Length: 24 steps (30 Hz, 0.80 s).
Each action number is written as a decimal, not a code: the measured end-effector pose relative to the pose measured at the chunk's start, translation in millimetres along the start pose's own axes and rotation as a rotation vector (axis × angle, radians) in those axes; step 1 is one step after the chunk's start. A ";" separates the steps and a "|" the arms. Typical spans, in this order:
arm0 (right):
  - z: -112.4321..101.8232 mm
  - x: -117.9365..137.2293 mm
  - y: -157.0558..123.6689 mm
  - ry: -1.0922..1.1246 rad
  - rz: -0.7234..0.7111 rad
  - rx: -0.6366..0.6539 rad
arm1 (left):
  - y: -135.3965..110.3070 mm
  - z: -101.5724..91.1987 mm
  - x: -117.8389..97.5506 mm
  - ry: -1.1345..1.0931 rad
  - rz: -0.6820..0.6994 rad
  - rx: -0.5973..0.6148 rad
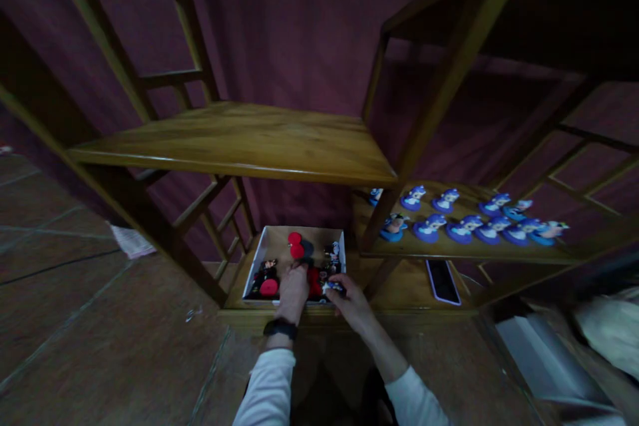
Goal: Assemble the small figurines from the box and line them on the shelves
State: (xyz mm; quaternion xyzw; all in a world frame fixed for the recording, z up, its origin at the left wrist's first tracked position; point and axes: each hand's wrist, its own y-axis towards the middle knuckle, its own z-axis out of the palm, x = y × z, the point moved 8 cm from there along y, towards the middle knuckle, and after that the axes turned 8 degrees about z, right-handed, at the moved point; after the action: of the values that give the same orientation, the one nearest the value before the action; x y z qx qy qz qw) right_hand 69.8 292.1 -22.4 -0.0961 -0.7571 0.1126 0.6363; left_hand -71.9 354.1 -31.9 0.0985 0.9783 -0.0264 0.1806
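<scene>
A shallow white cardboard box rests on the lowest shelf, with several small red and black figurines in it. My left hand, with a dark band on its wrist, reaches down into this box among the figurines; its fingertips are mostly hidden. Just beyond it is a figurine with a round red base. Another round red base shows left of the hand. At the box's front right corner my right hand is closed, thumb and fingers pinching a small blue-and-white figurine.
A wooden shelf board overhangs the box, and an upright post stands to the right. Several purple-based figurines line the right shelf. Below them lies a phone. A grey box sits on the floor at right.
</scene>
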 end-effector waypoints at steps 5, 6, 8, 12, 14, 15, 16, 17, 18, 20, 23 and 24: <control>-8.8 10.1 -5.0 -0.060 -0.046 -0.037 | 7.0 15.4 2.2 0.121 0.057 -0.005; -10.3 12.9 -6.3 -0.064 -0.052 -0.040 | 7.8 16.9 4.0 0.140 0.037 -0.007; -12.5 18.2 -8.8 -0.068 -0.064 -0.031 | 9.0 18.9 4.4 0.173 0.015 0.000; -18.1 24.3 -11.9 -0.080 -0.078 -0.019 | 8.7 13.9 -0.8 0.257 -0.003 -0.029; -21.6 24.5 -11.6 -0.083 -0.068 -0.030 | 6.1 8.0 -2.7 0.288 -0.021 -0.058; -23.1 24.3 -11.2 -0.081 -0.061 -0.032 | 4.1 4.5 -3.5 0.295 -0.032 -0.074; -24.2 24.1 -10.7 -0.076 -0.057 -0.031 | 1.8 0.6 -4.2 0.294 -0.044 -0.090; -25.3 24.0 -10.3 -0.068 -0.056 -0.029 | -0.6 -3.5 -4.9 0.282 -0.055 -0.104; -26.5 24.0 -9.9 -0.059 -0.059 -0.028 | -2.9 -8.0 -5.4 0.258 -0.070 -0.121; -29.7 23.0 -8.9 -0.037 -0.068 -0.031 | -6.8 -19.1 -5.0 0.164 -0.111 -0.172; -33.7 16.8 -4.9 0.011 -0.054 -0.032 | -12.7 -37.4 6.3 -0.192 -0.239 -0.325; -34.3 14.0 -3.1 0.033 -0.043 -0.032 | -15.3 -37.0 13.3 -0.412 -0.305 -0.348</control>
State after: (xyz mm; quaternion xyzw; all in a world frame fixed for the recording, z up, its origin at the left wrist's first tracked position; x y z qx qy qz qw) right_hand 101.1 294.8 -2.7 -0.0919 -0.7502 0.0854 0.6492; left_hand -100.1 344.8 -1.8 -0.0895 0.9144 0.0952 0.3831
